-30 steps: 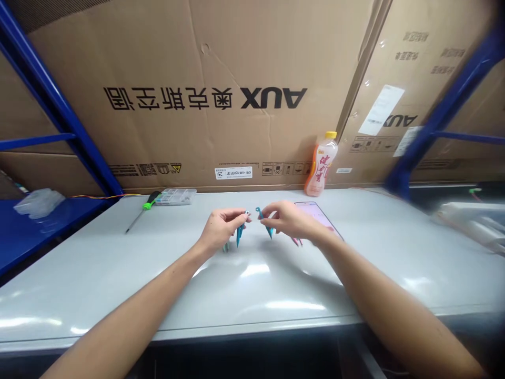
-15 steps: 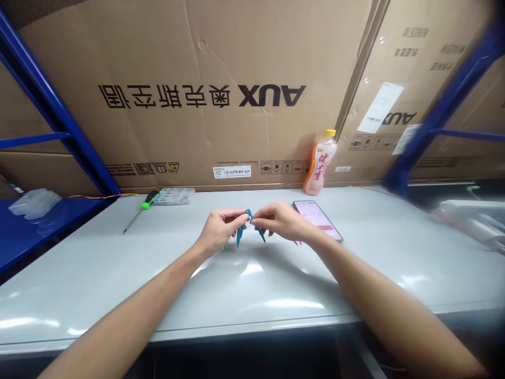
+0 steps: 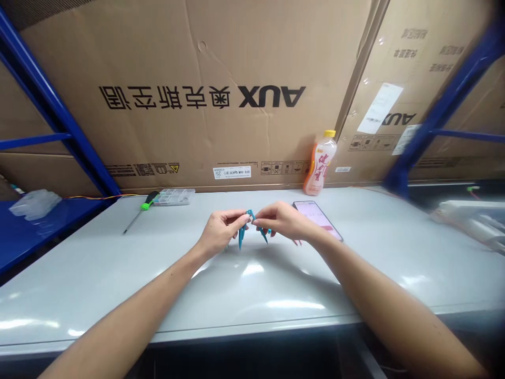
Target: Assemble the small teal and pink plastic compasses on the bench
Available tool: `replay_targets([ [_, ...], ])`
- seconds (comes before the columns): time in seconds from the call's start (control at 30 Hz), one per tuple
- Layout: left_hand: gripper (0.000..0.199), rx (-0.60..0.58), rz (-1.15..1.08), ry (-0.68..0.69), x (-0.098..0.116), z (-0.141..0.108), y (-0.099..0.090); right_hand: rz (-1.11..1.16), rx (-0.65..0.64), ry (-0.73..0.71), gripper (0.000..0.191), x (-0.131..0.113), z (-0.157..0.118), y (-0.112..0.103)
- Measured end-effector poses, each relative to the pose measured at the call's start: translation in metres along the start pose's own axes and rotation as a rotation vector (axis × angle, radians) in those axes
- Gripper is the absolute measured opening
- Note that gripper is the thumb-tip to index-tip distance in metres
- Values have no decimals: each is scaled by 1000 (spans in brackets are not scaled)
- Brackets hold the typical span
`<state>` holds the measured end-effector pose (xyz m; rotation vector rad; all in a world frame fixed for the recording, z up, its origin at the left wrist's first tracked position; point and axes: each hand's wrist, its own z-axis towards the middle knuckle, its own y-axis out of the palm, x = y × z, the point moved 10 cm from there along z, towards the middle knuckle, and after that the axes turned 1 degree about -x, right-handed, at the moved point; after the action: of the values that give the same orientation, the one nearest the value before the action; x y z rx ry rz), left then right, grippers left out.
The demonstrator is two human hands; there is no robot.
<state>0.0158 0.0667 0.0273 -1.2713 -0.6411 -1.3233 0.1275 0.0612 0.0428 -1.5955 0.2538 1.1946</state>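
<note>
A small teal two-legged piece (image 3: 242,238) is held above the table, its pointed legs spread downward and joined at the top. My left hand (image 3: 221,230) pinches its left leg and top between thumb and fingers. On the other side, my right hand (image 3: 281,221) pinches the right leg near the joint. A bit of teal also shows beneath the right fingers. Small reddish items (image 3: 297,242) lie on the table beside my right wrist, partly hidden. The fingers cover much of the joint.
A phone (image 3: 319,220) lies right of my hands, with an orange drink bottle (image 3: 319,166) behind it. A screwdriver (image 3: 138,213) and a clear compartment case (image 3: 174,197) are at the back left of the white table (image 3: 118,273). Large cardboard boxes (image 3: 177,137) stand behind.
The teal piece has shifted slightly right in my fingers, and more teal shows under my right fingers. Both hands keep their pinch.
</note>
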Motion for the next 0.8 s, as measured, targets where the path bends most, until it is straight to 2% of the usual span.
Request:
replay_targets([
  [0.37, 28, 29, 44, 44, 6, -2, 0, 16, 28, 28, 25, 10, 3, 4],
  [0.8, 28, 102, 20, 58, 11, -4, -3, 13, 76, -29, 25, 12, 7, 7],
])
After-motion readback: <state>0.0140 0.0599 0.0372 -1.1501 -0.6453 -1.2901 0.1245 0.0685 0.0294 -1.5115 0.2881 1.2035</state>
